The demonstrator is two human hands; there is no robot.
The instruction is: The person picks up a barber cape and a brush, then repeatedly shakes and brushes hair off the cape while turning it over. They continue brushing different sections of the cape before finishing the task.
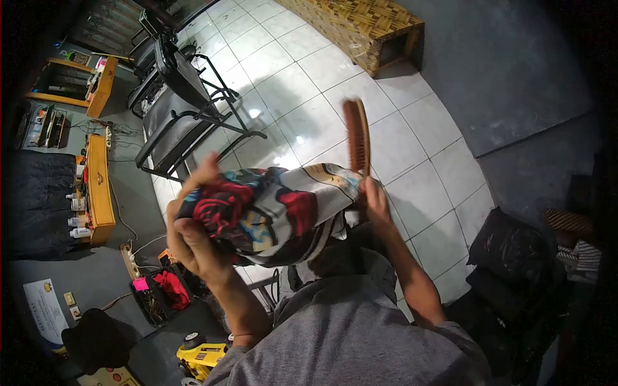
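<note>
A colourful printed cloth (299, 209), bunched up and showing red roses and figures on white, spans the space in front of my chest. My left hand (196, 248) grips its left end, fingers spread around the bundle. At the cloth's right end, my right hand (376, 202) is closed around the lower part of a wooden brush (358, 138). The brush stands nearly upright, its reddish-brown bristles turned left, and its upper end is blurred by motion. The lower part of its handle is hidden in my right hand.
Black barber-type chairs (170, 116) stand on the white tiled floor (309, 122) at the left. Wooden shelves (100, 186) with bottles line the left wall. A woven bench (360, 29) sits ahead; dark bags (512, 254) lie at the right. A yellow toy-like vehicle (203, 357) is lower left.
</note>
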